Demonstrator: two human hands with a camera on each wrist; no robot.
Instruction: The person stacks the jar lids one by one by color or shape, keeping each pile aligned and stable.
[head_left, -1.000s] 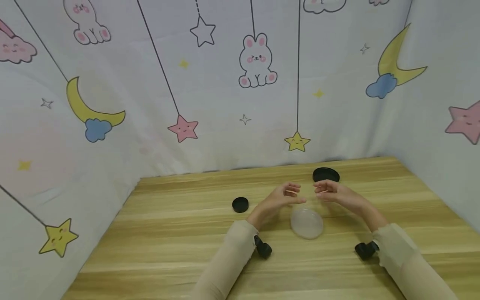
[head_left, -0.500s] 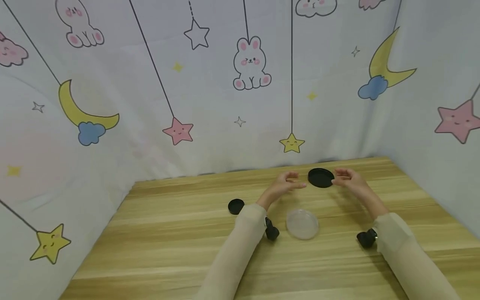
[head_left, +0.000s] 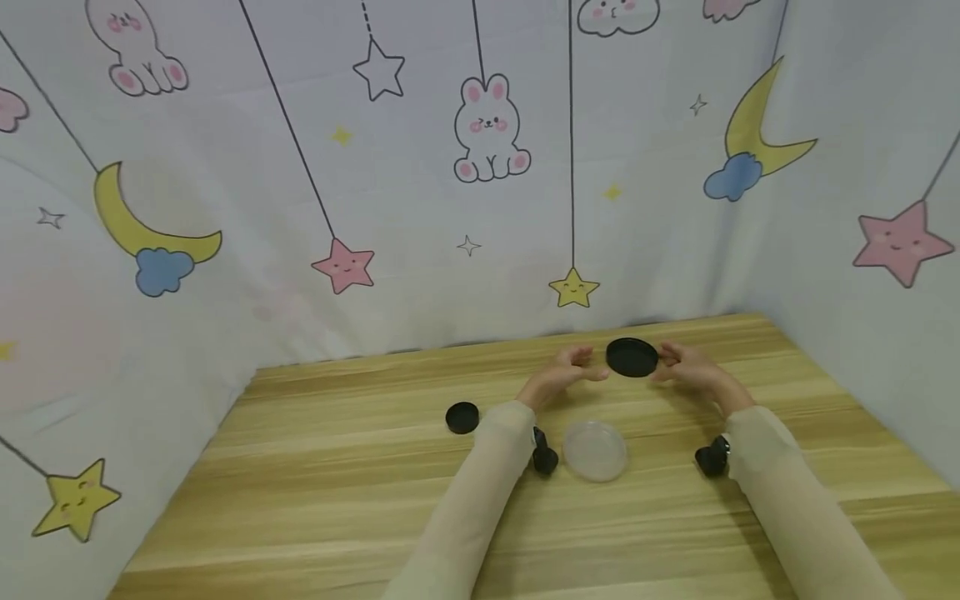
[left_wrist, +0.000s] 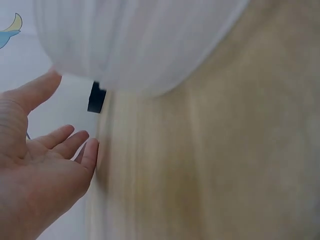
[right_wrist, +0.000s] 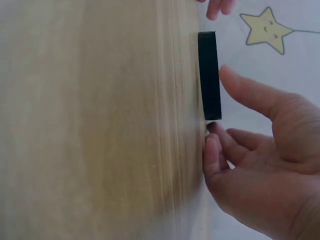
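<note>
A large shallow black round lid (head_left: 632,357) lies near the back of the wooden table, between the two hands. My right hand (head_left: 696,367) is at its right edge, fingers slightly bent; in the right wrist view its fingertips are right beside the lid (right_wrist: 210,75), and contact is hard to tell. My left hand (head_left: 561,375) stands apart to the lid's left, fingers relaxed and holding nothing. Nearer the front, between the forearms, sits a clear round plastic container (head_left: 595,451); its translucent wall (left_wrist: 145,40) fills the top of the left wrist view.
A smaller black round lid (head_left: 462,417) lies left of the left sleeve. Behind the wooden table (head_left: 300,475) hangs a white curtain (head_left: 420,192) with cartoon prints, which also runs along both sides. Dark wrist cameras (head_left: 545,457) jut from both sleeves.
Both hands have reached from above the clear container toward the large black lid. The right hand moved out past the lid's right side, then closer to its edge. The view has shifted slightly.
</note>
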